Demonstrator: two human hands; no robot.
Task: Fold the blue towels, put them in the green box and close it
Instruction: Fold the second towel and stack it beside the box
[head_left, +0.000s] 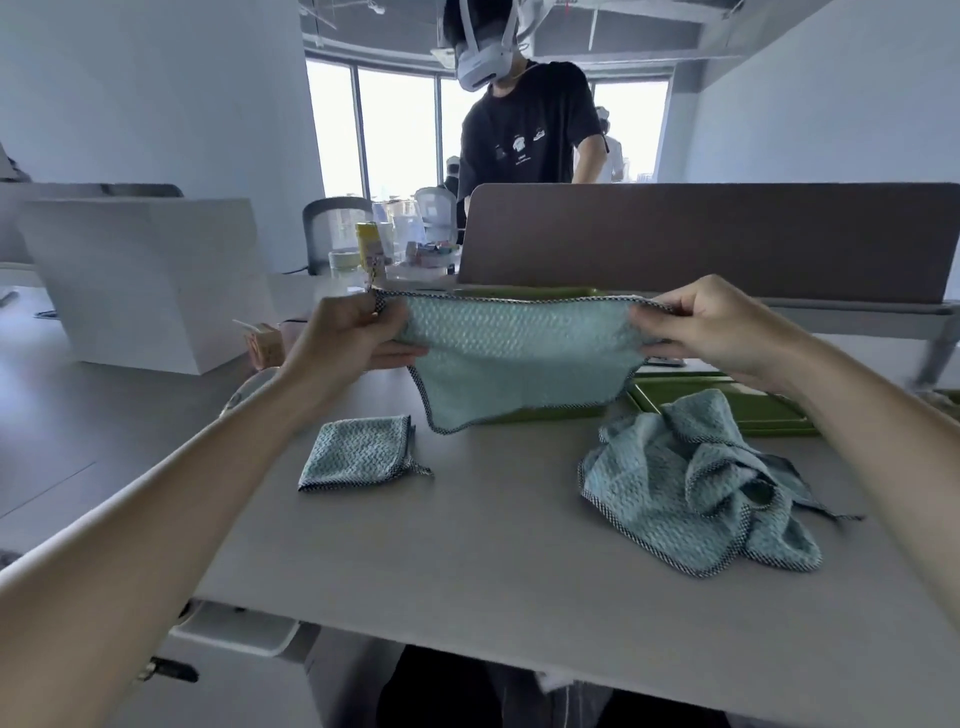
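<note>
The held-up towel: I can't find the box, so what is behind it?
Behind the towel, green box edges show above and below it. Its inside is covered.

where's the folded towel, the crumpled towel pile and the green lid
folded towel (358, 454): head view, middle of its top face
crumpled towel pile (691, 488): head view, centre of the heap
green lid (769, 410): head view, bare flat part right of the pile

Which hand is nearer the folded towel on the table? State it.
Left. The left hand holds the stretched towel above and just behind the folded towel; the right hand grips that towel's opposite end, far across.
</note>
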